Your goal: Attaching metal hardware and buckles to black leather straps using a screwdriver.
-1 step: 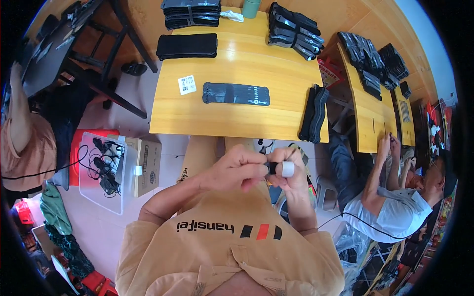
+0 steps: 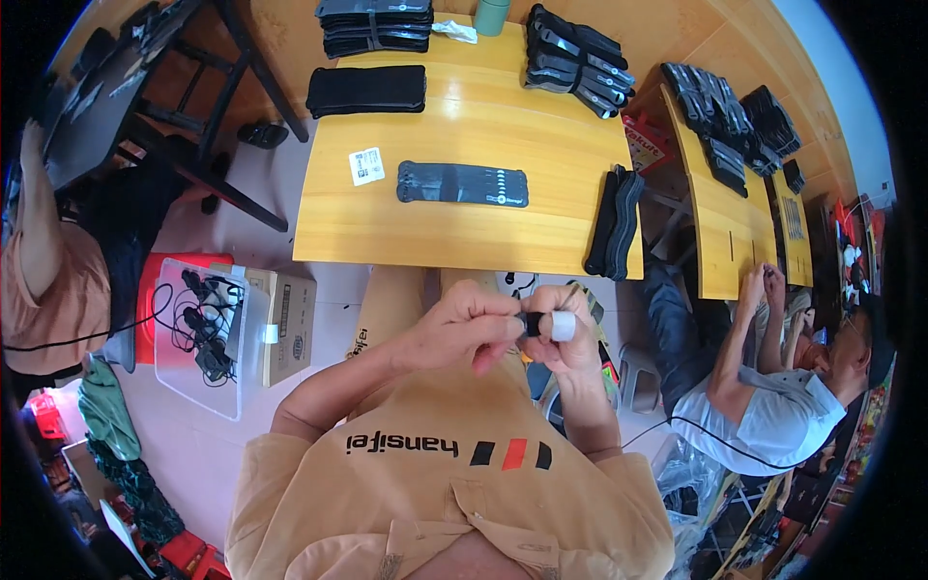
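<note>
My left hand (image 2: 474, 327) and my right hand (image 2: 570, 333) meet in front of my chest, just off the near edge of the table. Between them is a small black piece (image 2: 533, 325), pinched by the fingers of both hands; its kind is mostly hidden. A short white cylinder-like piece (image 2: 562, 326) sits at my right thumb, and I cannot tell whether it is a finger cover or part of the held thing. On the wooden table (image 2: 338, 227) beyond lies a flat dark strip stack (image 2: 462, 185) with pale marks at its right end.
A white label (image 2: 366, 166) lies left of the strips. Black strip stacks (image 2: 365, 89) and banded bundles (image 2: 375, 27) stand farther back, with a green bottle (image 2: 491, 16). More black strips (image 2: 615, 222) lie at right. A cable bin (image 2: 208, 329) stands left; a co-worker (image 2: 773, 406) sits right.
</note>
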{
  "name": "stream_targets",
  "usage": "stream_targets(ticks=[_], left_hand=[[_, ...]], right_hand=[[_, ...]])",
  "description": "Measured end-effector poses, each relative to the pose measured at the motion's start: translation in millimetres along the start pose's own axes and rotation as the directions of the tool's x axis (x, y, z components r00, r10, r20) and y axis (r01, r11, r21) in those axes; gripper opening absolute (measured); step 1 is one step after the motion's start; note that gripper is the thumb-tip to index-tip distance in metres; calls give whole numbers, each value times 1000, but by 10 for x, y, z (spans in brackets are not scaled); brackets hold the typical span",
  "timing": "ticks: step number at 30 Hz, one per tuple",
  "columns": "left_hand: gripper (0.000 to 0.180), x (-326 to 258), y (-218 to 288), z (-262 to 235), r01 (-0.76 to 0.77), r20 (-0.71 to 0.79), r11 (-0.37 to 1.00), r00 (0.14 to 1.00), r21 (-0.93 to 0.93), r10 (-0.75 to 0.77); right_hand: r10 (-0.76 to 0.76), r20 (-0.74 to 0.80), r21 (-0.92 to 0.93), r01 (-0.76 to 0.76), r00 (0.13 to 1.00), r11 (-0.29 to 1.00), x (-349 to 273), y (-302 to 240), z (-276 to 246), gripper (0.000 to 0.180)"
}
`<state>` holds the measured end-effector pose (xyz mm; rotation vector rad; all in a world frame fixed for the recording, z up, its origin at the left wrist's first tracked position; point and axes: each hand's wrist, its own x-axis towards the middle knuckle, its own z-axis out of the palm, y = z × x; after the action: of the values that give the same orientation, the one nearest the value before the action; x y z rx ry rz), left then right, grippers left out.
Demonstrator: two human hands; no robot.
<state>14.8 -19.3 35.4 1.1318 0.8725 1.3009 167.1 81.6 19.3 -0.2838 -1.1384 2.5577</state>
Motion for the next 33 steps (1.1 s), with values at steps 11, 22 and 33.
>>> stream_targets(ticks=[11, 22, 33], left_hand=[[34, 7, -47, -19, 141, -257, 934, 965, 328, -55], [35, -425, 45, -444, 154, -615, 960, 741, -236, -270], [37, -1489, 496, -807, -231, -717, 938, 696, -258, -26]], right_hand=[[-49, -163, -415, -24, 985, 909, 47, 115, 71, 15], [-20, -418, 623, 303, 908, 721, -1, -260, -278, 21], [-315, -95, 681, 293, 944, 671, -11, -964, -239, 19]])
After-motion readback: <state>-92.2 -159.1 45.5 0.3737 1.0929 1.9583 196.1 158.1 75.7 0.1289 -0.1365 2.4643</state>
